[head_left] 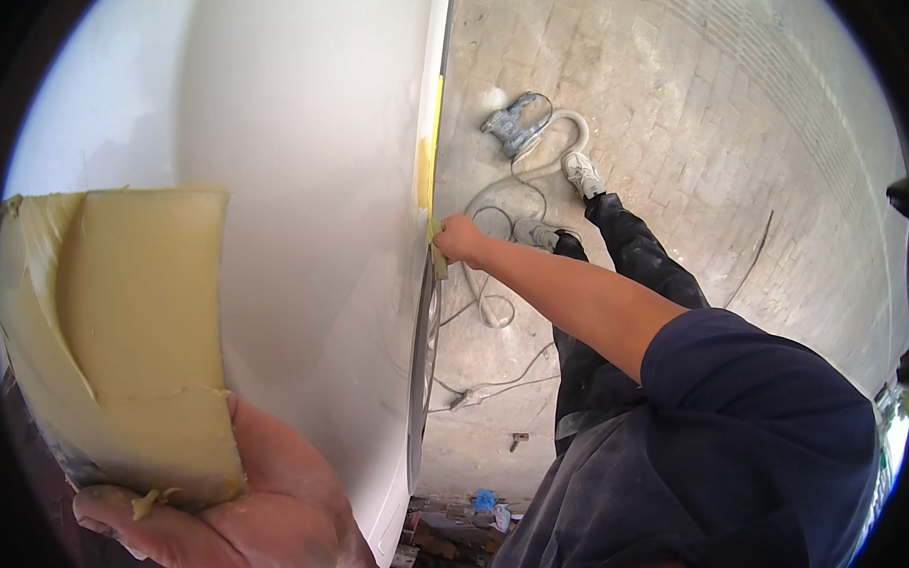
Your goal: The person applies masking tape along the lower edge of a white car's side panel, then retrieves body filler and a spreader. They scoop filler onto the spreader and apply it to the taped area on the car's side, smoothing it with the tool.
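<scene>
My left hand (273,521) is closed on a board loaded with yellowish body filler (151,345), its thumb along the lower edge, where a crumb of filler clings. The board is held close in front of a large white vehicle panel (301,189). At the panel's right edge, my right hand (459,240) grips a small filler-coated spreader (440,263), and the arm is stretched out. The spreader seems to touch the edge. Just beyond it, a bright yellow strip of filler (429,160) runs along that edge. Fingertips of the right hand are partly hidden.
A grey-blue power sander (514,125) with a pale hose (579,127) lies on the dusty paved floor (750,153), near my shoes (583,174). Thin cables loop beside the panel. Toward the bottom, a crumpled blue scrap (484,500) lies among dark clutter.
</scene>
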`<state>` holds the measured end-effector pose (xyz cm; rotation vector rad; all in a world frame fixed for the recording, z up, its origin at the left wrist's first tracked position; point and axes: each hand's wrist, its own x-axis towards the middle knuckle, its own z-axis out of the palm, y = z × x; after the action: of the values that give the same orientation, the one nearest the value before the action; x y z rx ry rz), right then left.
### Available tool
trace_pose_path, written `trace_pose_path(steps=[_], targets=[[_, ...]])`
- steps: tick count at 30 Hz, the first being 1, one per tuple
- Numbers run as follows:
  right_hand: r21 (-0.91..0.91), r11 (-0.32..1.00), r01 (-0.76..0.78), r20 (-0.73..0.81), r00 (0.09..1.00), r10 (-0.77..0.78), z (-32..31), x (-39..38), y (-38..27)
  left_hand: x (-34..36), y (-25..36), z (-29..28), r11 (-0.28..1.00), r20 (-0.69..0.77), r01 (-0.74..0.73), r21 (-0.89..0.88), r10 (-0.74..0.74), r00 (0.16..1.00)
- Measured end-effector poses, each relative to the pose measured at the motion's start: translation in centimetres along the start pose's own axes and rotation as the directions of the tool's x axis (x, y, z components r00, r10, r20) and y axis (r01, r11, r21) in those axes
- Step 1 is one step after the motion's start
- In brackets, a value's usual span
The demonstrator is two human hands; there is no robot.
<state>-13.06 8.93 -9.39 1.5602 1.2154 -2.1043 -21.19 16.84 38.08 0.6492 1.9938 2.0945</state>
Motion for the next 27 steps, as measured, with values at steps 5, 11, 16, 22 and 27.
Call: trace_pose_path(steps=[5,11,16,22,27], targets=[[0.326,0.945,-0.019,-0.201,0.975,0.089,-2.0,-0.4,0.3,-0.2,0.1,0.2,1.000,-0.079,-0.001,0.011,0.002,0.997],[0.430,0.903,-0.006,-0.136,0.988,0.071,-1.4,1.9,0.0,-0.2,0.0,-0.2,1.000,-0.009,0.006,0.013,-0.006,1.000],[0.143,0.979,0.146,-0.320,0.943,-0.094,-1.7,2.9,-0.6,-0.1,0.1,-0.8,1.000,-0.041,-0.003,0.020,0.003,0.999],[-0.033,0.985,0.170,-0.362,0.916,-0.171,-2.8,1.6,-3.4,0.2,0.2,-1.2,1.000,-0.032,0.022,-0.020,-0.022,0.999],[-0.073,0.988,0.139,-0.326,0.932,-0.155,-3.3,0.7,-5.4,0.0,0.3,-1.0,0.998,-0.060,0.033,-0.051,-0.036,0.998]])
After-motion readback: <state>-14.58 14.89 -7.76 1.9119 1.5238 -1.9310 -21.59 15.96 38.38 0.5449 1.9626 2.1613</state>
